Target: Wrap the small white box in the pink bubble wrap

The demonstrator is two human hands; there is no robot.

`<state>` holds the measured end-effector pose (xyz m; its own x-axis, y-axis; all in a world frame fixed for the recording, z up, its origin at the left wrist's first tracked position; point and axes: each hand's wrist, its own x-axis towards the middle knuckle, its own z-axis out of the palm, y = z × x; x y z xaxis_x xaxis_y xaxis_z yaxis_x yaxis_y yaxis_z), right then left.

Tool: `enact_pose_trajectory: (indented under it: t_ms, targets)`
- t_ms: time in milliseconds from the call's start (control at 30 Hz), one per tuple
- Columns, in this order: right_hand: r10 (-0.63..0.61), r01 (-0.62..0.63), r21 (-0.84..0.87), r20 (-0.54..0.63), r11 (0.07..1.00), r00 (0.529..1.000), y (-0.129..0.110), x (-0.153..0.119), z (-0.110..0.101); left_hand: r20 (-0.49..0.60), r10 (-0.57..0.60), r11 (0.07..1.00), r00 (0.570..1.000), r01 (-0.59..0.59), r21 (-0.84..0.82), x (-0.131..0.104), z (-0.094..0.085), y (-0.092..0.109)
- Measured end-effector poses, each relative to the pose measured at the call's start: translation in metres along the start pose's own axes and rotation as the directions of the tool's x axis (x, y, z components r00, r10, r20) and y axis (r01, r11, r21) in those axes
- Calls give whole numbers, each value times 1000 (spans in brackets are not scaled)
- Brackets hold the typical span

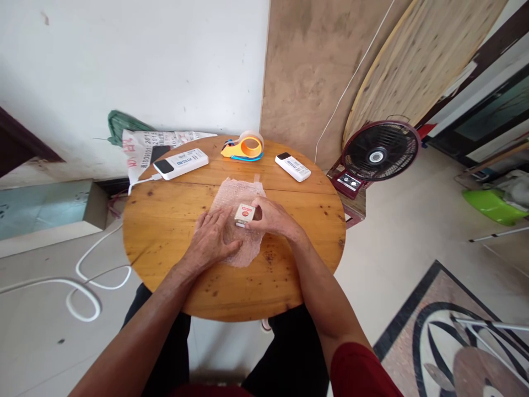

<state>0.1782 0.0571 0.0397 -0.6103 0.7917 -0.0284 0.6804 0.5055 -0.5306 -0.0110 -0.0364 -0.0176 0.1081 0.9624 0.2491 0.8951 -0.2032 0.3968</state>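
Note:
A sheet of bubble wrap point(243, 251) lies flat on the round wooden table point(165, 231). On it rests a small box point(245, 214) with red print on its top. My right hand point(270, 216) grips this box from the right side, thumb near the front and fingers behind. Flat on the left part of the wrap lies my left hand point(212, 237), fingers stretched out and thumb pointing right, with nothing in it.
An orange and blue tape dispenser point(243, 148) stands at the table's back. White power banks lie left point(182, 164) and right point(292, 166) of it, the left one with a cable point(144, 181) plugged in. A fan point(380, 151) stands beyond the right edge.

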Motion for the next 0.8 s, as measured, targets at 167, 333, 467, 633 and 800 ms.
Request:
enact_pose_trajectory:
  t_ms: [167,333,467,633,800]
  targets:
    - [-19,19,-6,0,1000,1000,-1,-2,-3,4,-16,1000,1000,16,1,0,0,0]
    - [-22,22,-15,-5,1000,1000,-2,-2,-2,22,-17,1000,1000,17,14,0,-1,1]
    - [-32,32,-27,4,999,999,-1,-1,-1,21,-7,1000,1000,7,-10,1,0,-1]
    - [-63,63,-27,-3,998,998,4,0,1,-50,-38,997,998,34,-71,-8,-14,-5]
    - [-80,79,-19,-36,997,996,5,1,3,17,105,994,994,-105,30,-44,-36,-2]
